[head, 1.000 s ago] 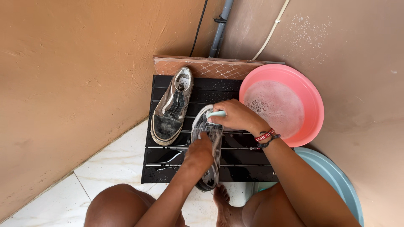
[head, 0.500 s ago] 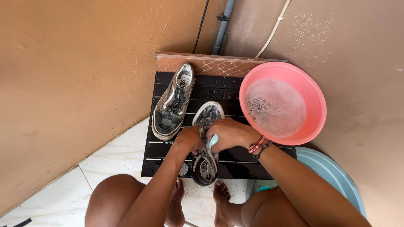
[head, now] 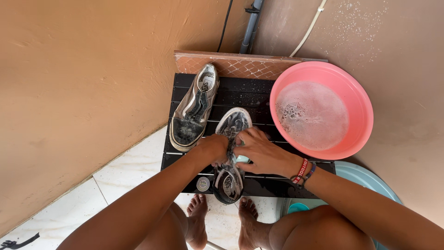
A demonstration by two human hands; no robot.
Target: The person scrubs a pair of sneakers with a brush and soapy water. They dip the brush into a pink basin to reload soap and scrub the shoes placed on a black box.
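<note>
On the black slatted mat (head: 259, 99), your left hand (head: 213, 148) gripped the soapy shoe (head: 231, 153); your right hand (head: 261, 153) clasped a brush (head: 241, 159) against it.

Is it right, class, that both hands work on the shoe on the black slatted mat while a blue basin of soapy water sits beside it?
Not quite. The basin of soapy water is pink, not blue, as the head view shows. Both hands, left and right, do work on the shoe on the black slatted mat.
</note>
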